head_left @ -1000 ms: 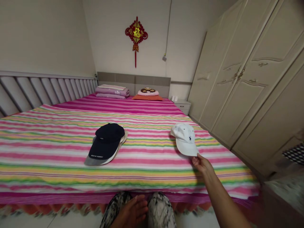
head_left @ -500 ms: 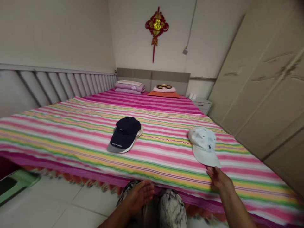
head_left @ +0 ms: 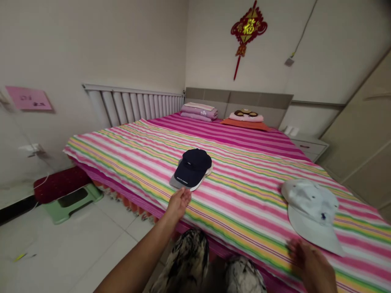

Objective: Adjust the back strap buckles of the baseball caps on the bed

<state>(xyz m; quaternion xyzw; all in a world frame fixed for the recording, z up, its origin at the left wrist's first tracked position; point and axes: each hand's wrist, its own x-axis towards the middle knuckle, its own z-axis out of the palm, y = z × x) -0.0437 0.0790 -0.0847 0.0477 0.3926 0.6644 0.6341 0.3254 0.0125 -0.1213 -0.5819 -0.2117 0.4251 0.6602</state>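
A navy baseball cap (head_left: 195,162) lies stacked on other caps on the striped bedspread. A grey brim (head_left: 176,182) and a whitish edge show beneath it; the rest of the lower caps is hidden. My left hand (head_left: 179,202) is at the front of the stack's brims, its fingers partly spread and not closed round them. Whether the fingertips touch a brim, I cannot make out. Farther right, a white baseball cap (head_left: 314,209) with a small dark logo rests brim toward me. Just below its brim, my right hand (head_left: 313,260) is apart from it, blurred, with loose fingers.
The bed (head_left: 244,162) fills the middle, with folded purple bedding (head_left: 200,112) and a pink pillow (head_left: 246,118) by the headboard. A green stool (head_left: 73,203) stands on the floor at left. My knees are against the bed's front edge. A wardrobe (head_left: 363,130) rises at right.
The view has turned left. My right hand has let go of the white cap's brim and drawn back. My left hand has moved from my lap up to the navy cap's stack.
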